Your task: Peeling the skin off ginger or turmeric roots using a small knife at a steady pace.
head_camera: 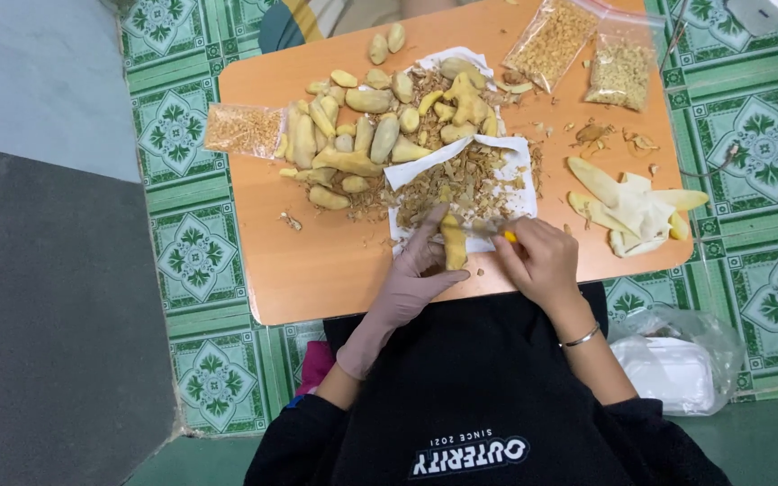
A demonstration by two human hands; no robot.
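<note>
Yellow and knobbly, a ginger root (453, 241) stands clamped in the grip of the left hand (416, 270), which wears a pale glove; thumb and fingers close round its lower half at the near edge of the counter (317, 261). The bare right hand (542, 261) is curled shut on a small peeler (502, 233) with a yellow tip, its blade touching the root's right side. A silver bangle (582, 337) sits on that wrist.

The root looks stiff and light, likely damp and a bit slippery where peeled, so the thick middle seems the surest place to hold it.

Just beyond the hands, white paper (515, 162) carries a heap of brown peelings (461, 184). Farther out lies a pile of peeled roots (371, 135). To the right, slices (592, 180) rest beside crumpled paper. Clear bags (556, 40) of chopped bits lie at the counter's far corners. A plastic bag (677, 360) sits on the green tiled floor (200, 252).
</note>
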